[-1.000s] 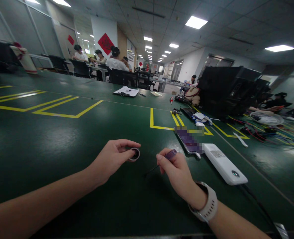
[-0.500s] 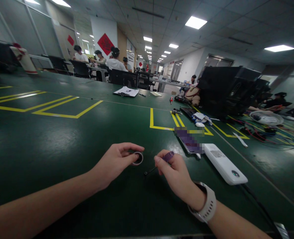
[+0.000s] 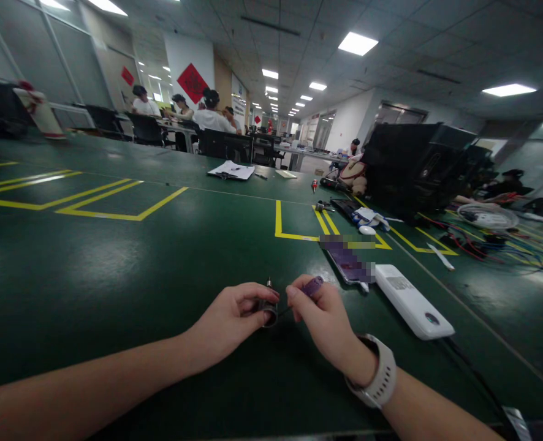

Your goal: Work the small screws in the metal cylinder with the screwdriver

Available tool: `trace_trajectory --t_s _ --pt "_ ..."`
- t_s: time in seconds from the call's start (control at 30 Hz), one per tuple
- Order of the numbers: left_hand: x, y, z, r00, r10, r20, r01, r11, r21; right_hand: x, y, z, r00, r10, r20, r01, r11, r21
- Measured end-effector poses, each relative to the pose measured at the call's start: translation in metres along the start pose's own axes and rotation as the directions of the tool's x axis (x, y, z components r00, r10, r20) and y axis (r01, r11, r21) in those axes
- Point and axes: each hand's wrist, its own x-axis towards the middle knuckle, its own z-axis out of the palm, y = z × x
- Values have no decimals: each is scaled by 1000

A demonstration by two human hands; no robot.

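Note:
My left hand (image 3: pixel 235 315) is closed around a small ring-shaped metal part (image 3: pixel 270 317), its round opening turned toward me. A thin pin with a bright tip (image 3: pixel 269 282) stands up just behind the fingers; whether it belongs to the ring part, I cannot tell. In my right hand (image 3: pixel 323 312) is a purple-handled screwdriver (image 3: pixel 314 285), gripped between thumb and fingers. Its thin dark shaft points left and down and meets the side of the ring part; the tip is hidden there. Both hands are just above the green table (image 3: pixel 129 294).
Right of my hands lie a phone (image 3: pixel 345 260) and a white power bank (image 3: pixel 413 303) with a black cable. Farther back are a clipboard (image 3: pixel 231 170), a glove (image 3: pixel 370 218), a black computer case (image 3: pixel 418 168) and loose wires (image 3: pixel 505 245). Several people sit at distant desks.
My left hand has moved right and slightly down with the ring part, bringing it against the screwdriver's shaft. The thin pin now shows behind the fingers. My right hand has hardly moved.

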Motion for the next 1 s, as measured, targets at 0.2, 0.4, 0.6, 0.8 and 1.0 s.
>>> trace_trajectory --t_s 0.2,0.4,0.6,0.8,1.0 --pt "0 1 -3 998 -30 -47 27 997 -70 1 1 -1 999 23 -37 -21 998 60" --pt "-2 12 -9 991 -54 -125 45 996 -74 2 4 0 999 34 30 -35 998 49" --pt "0 20 -17 976 -98 -194 68 985 -158 2 4 1 997 35 64 -36 999 8" --pt "1 26 -20 951 -158 -264 93 966 -243 -2 5 3 999 -41 -19 42 995 89" --pt "1 24 -19 957 -144 -252 79 965 -250 -10 7 3 911 -327 -252 378 906 192"
